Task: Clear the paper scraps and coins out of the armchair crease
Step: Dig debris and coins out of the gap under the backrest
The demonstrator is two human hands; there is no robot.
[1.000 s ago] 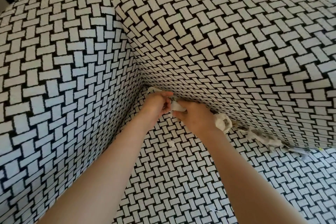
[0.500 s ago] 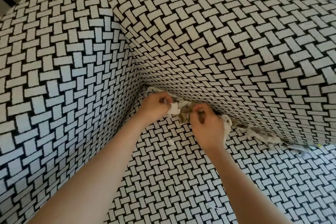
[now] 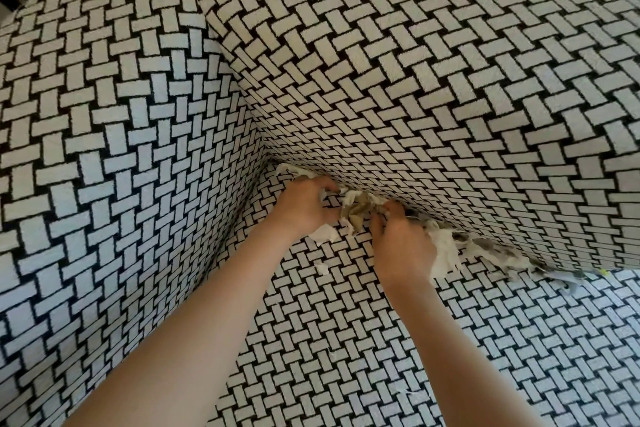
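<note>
Left hand (image 3: 304, 210) is gripping a white paper scrap (image 3: 323, 236) at the armchair crease (image 3: 414, 217), fingers curled. Right hand (image 3: 403, 248) is pinching a tan crumpled scrap (image 3: 355, 215), with a white wad (image 3: 445, 255) bunched under its palm. Loose paper scraps (image 3: 495, 253) are lying along the crease to the right. Coins: cannot tell.

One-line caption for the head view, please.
Left hand and right hand grip crumpled paper scraps at the armchair crease; more scraps line it rightward.
</note>
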